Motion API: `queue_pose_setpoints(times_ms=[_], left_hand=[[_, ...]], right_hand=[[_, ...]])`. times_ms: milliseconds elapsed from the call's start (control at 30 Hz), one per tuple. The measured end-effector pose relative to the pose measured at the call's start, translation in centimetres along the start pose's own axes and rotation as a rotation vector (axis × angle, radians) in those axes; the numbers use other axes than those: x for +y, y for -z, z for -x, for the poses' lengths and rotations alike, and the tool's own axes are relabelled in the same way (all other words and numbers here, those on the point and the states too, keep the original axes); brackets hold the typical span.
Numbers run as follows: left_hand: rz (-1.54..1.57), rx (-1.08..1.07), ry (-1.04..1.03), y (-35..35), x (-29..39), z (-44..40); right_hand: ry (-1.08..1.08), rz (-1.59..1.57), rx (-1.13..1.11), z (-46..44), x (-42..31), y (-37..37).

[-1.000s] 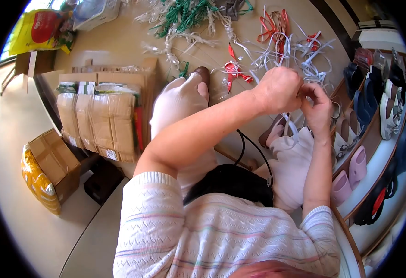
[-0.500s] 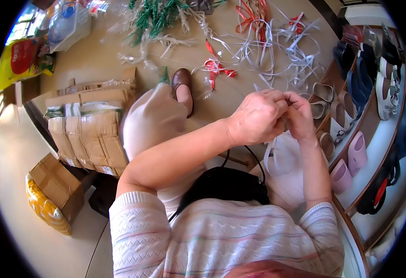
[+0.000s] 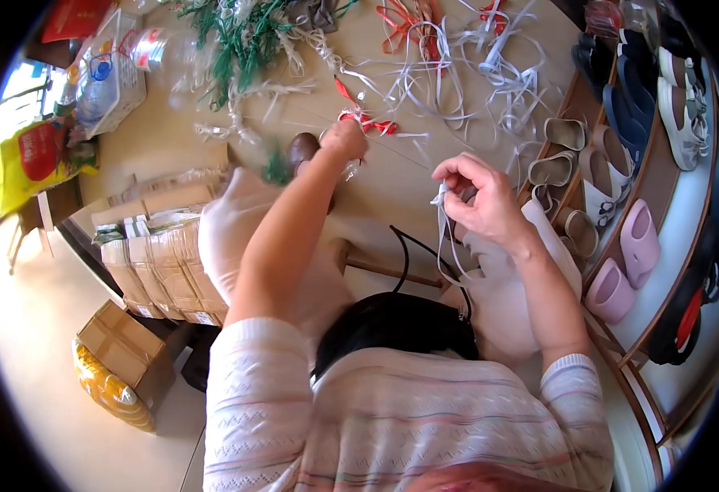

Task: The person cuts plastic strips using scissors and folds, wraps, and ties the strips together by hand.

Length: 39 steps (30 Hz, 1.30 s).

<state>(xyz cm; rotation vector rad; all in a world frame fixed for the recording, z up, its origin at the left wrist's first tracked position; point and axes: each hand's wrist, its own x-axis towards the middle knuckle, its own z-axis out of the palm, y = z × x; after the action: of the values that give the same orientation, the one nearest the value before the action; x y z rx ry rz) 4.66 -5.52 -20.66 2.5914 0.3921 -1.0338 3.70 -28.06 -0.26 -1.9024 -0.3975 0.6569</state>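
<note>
My right hand (image 3: 484, 197) pinches a knotted white plastic strap (image 3: 441, 197) between thumb and forefinger. Its loose ends hang down toward my lap. Reaching forward over the floor, my left hand (image 3: 345, 141) is closed and slightly blurred, beside a bundle of red strips (image 3: 378, 125). Whether it grips anything is hidden by the fingers. More white straps (image 3: 511, 74) lie tangled beyond my hands, next to orange-red strips (image 3: 425, 33). Green cords (image 3: 249, 49) with pale knotted ends are heaped at the far left. A blurred green tuft (image 3: 277, 168) shows near my left knee.
A shoe rack (image 3: 622, 328) with several pairs runs along the right. Flattened cardboard (image 3: 159, 275) is stacked at the left, with a brown box (image 3: 122, 340) below it. A white basket (image 3: 118, 107) holds bottles at the upper left. A black bag (image 3: 396, 328) rests on my lap.
My hands were together in front of me and are now apart. The left moved forward and left toward the red strips; the right stays back, with the white strap now visible in it.
</note>
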Motion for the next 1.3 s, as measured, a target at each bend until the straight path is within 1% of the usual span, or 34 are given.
queue_pose_setpoints(times_ms=[67,167,267,300,367,467,533,567,667,700,767,800,867,967,1000,1033,1067,1133,1167,1200,1267,1300], left_hand=[[-0.016,0.003,0.187,2.1,-0.5,-0.5],[0.090,0.106,0.131,-0.7,-3.2,-7.0],[0.707,0.156,0.211,-2.6,-2.8,-10.8],[1.035,0.116,0.255,-3.8,-2.4,-12.6],[1.080,0.170,0.169,-5.3,-1.3,-14.6],[1.442,0.114,0.242,-5.7,0.8,-15.8],[1.952,-0.064,0.451,-4.5,2.1,-15.7],[1.990,-0.124,0.496,-4.2,2.1,-15.9],[1.904,-0.020,0.121,-3.2,2.7,-13.5],[1.824,0.009,0.083,-2.2,3.9,-11.8],[1.662,0.059,-0.011,0.2,6.6,-7.6],[1.686,0.011,-0.139,0.8,7.6,-6.3],[1.725,-0.101,-0.407,1.6,10.2,-3.6],[1.696,-0.430,-0.654,4.6,14.4,2.6],[1.683,-0.456,-0.711,5.8,16.0,5.3],[1.644,-0.512,-0.735,6.4,17.5,7.3],[1.606,-0.559,-0.753,6.7,18.5,9.1],[1.753,-0.691,-0.647,6.8,19.6,12.1],[1.746,-0.675,-0.676,7.1,19.9,13.2],[1.672,-0.589,-0.711,7.4,20.0,14.3],[1.338,-0.490,-0.777,7.2,20.0,15.0],[1.310,-0.403,-0.738,7.3,20.4,15.7]], right_hand=[[-0.014,-0.101,0.035,0.6,-0.6,0.6],[-0.105,-0.245,0.040,2.0,-0.2,2.3],[-0.237,-0.561,0.051,2.8,-0.2,3.4],[-0.212,-0.597,0.023,2.8,0.1,3.7],[-0.186,-0.627,0.038,2.3,0.5,3.9],[-0.180,-0.650,0.050,1.7,1.2,4.0],[-0.207,-0.681,0.075,1.5,1.5,4.0],[-0.190,-0.644,0.101,1.4,1.7,4.0],[-0.239,-0.682,0.168,0.7,0.9,4.5],[-0.250,-0.649,0.223,0.5,0.8,4.9],[-0.157,-0.619,0.334,-0.1,1.5,5.4],[-0.107,-0.597,0.398,-0.2,2.0,5.9],[-0.114,-0.640,0.554,-0.5,1.8,6.3],[-0.021,-0.665,0.668,-0.7,2.7,7.8],[0.003,-0.663,0.685,-0.8,3.2,8.3],[0.009,-0.637,0.714,-0.7,3.4,8.4],[0.071,-0.604,0.738,-0.6,3.2,8.5],[0.120,-0.546,0.809,-0.4,2.7,8.5],[0.136,-0.530,0.811,-0.1,2.8,8.7],[0.148,-0.564,0.797,0.2,2.5,8.5],[0.167,-0.625,0.774,0.8,2.0,8.1],[0.189,-0.680,0.737,1.0,2.0,8.0]])
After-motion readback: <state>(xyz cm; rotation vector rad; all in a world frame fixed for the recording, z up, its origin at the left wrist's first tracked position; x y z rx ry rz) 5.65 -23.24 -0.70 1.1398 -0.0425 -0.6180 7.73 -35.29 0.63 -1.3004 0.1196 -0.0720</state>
